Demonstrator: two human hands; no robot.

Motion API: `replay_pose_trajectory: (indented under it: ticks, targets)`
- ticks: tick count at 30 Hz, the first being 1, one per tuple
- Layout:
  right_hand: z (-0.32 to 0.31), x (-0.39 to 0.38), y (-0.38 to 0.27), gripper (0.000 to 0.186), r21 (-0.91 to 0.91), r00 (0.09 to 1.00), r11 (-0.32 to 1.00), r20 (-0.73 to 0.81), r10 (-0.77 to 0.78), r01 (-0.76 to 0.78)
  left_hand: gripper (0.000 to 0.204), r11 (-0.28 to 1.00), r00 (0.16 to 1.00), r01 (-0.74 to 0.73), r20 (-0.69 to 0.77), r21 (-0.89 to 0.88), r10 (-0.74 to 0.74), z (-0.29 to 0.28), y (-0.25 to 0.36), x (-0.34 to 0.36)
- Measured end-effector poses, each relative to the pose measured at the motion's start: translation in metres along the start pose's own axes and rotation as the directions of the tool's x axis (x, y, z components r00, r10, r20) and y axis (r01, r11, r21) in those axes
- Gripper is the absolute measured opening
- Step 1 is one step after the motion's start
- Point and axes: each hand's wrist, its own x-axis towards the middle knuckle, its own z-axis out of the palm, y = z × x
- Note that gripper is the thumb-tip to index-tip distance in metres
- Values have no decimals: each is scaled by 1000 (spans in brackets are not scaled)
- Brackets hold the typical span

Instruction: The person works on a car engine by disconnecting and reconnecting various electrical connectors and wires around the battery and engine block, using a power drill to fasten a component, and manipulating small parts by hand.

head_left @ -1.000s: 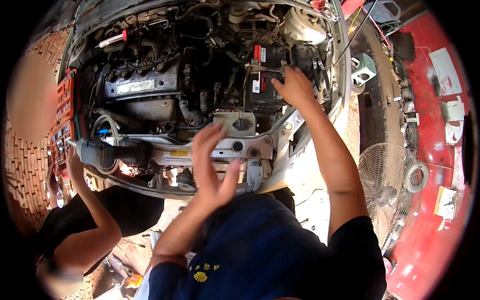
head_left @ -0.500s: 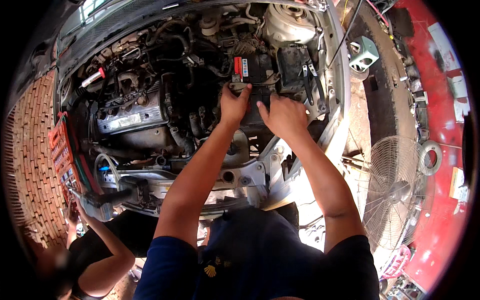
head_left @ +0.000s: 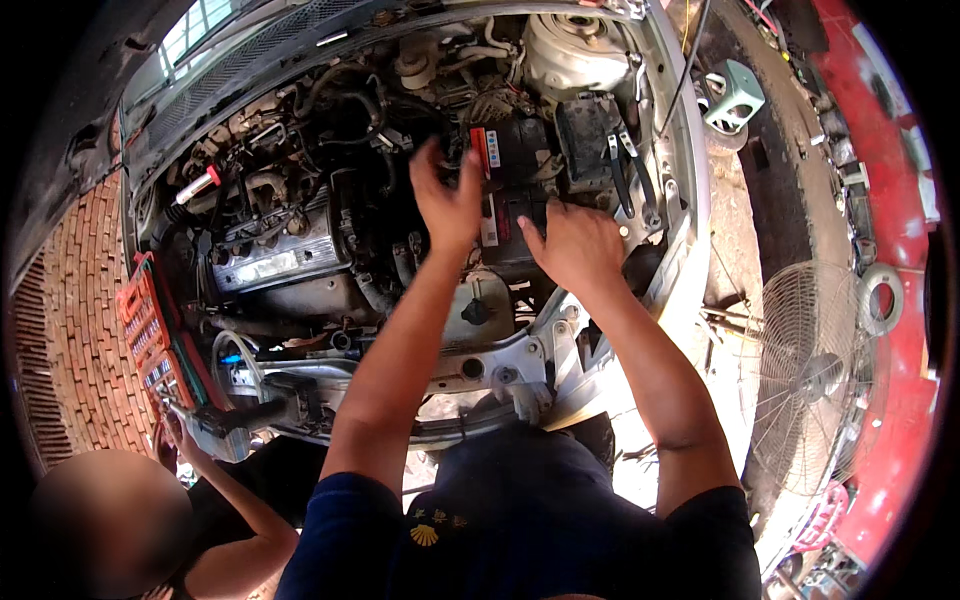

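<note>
Showed black on the battery point(head_left: 520, 145), upper centre, red and white on its label point(head_left: 486, 150); bore pale green on the stool point(head_left: 738, 95), upper right, orange on the tool case point(head_left: 155, 340), left, and reddish-brown rows across the brickwork point(head_left: 85, 310), far left.

The engine bay point(head_left: 525, 350) holds a battery point(head_left: 512, 200).

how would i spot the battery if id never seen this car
Start with the open engine bay and find the silver engine cover in its left half. The battery is the black block to the right of that cover. Its red-and-white labels set it apart from the black box at its upper right, which shows none.
</note>
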Motion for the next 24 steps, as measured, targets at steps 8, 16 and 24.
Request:
replay_pose_trajectory:
  ticks: [8,16,24]
  targets:
    - [3,-2,-9,51,31,997,999,-60,-41,43,64,965,836,-167,548,202,29,44,-53,143]
    - [1,-1,-3,50,71,999,997,-32,-5,7,68,927,567,-203,809,317,-153,78,-43,164]
    - [3,1,-5,49,62,1000,998,0,4,-4,52,997,682,-25,730,75,-38,23,-45,169]
